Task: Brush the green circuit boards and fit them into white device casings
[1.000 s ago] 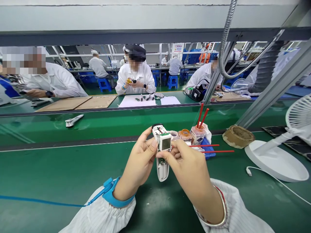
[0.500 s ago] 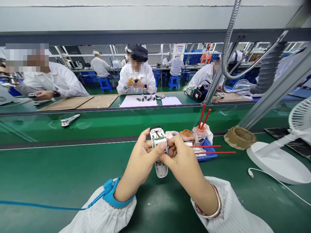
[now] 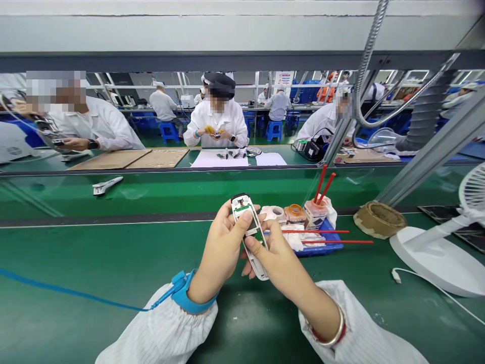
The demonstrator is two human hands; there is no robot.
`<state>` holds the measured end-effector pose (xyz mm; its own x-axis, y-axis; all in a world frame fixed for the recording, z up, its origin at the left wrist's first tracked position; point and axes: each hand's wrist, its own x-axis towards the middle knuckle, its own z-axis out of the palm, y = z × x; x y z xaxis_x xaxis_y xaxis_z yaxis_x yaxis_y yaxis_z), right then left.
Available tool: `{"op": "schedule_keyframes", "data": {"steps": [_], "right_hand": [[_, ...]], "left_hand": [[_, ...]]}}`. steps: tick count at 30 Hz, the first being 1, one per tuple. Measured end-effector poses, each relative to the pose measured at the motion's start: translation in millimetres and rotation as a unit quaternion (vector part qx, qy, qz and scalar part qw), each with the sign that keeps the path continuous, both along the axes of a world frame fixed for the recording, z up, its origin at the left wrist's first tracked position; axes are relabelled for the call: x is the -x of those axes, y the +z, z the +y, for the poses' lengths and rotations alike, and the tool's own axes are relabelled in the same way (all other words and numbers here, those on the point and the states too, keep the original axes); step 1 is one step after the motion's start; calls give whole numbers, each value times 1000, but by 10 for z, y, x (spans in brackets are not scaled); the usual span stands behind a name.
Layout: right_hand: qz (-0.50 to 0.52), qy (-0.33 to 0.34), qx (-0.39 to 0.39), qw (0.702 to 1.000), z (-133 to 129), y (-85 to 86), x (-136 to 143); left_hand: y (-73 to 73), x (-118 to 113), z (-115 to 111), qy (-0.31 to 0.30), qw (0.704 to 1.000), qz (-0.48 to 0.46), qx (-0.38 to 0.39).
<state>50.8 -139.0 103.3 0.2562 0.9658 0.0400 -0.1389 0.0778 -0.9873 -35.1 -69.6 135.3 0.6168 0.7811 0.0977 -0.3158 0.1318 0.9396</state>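
Both hands hold a white, elongated plastic housing (image 3: pixel 261 270) above the green bench, tilted with its dark end away from me. Its open side faces up and shows green circuit board inside. My left hand (image 3: pixel 220 240) is closed around the upper part, thumb pressed on the inside. Lower down, my right hand (image 3: pixel 282 260) grips the right edge, its thumb on the board area and some fingers underneath. The fingers partly hide the inner parts. A blue wrist strap (image 3: pixel 193 299) with a cord is on my left wrist.
Right of my hands stands a blue tray (image 3: pixel 322 247) with small jars and red sticks. Beyond it are a brown tape roll (image 3: pixel 380 222), a white fan (image 3: pixel 432 263) and a USB cable (image 3: pixel 396 275). A white handheld device (image 3: pixel 107 186) lies on the green conveyor; co-workers sit opposite.
The housing has turned slightly, its lower end swinging right. My right hand has shifted its grip, with fingers now underneath. On the conveyor, the white device sits slightly further left.
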Motion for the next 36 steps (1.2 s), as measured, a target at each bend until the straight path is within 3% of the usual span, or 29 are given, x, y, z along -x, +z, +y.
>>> {"op": "schedule_keyframes", "data": {"steps": [8,18,27,31,34,36], "right_hand": [[12,-21,-31,999,18,-32,73],[102,18,-55,993,-19,-34,95],[96,16,-15,995,54,-74,65],[60,14,39,997,75,-115,-62],[48,18,72,996,-113,-161,-287],[112,15,107,988,-301,-203,-499]], "left_hand": [[15,-4,12,19,1000,-1,-6],[30,11,4,-8,1000,9,-9],[-37,-56,19,14,1000,-2,20],[-178,-140,261,27,999,10,25],[-337,-160,688,92,995,43,-9],[-467,-155,1056,124,989,71,-24]]}}
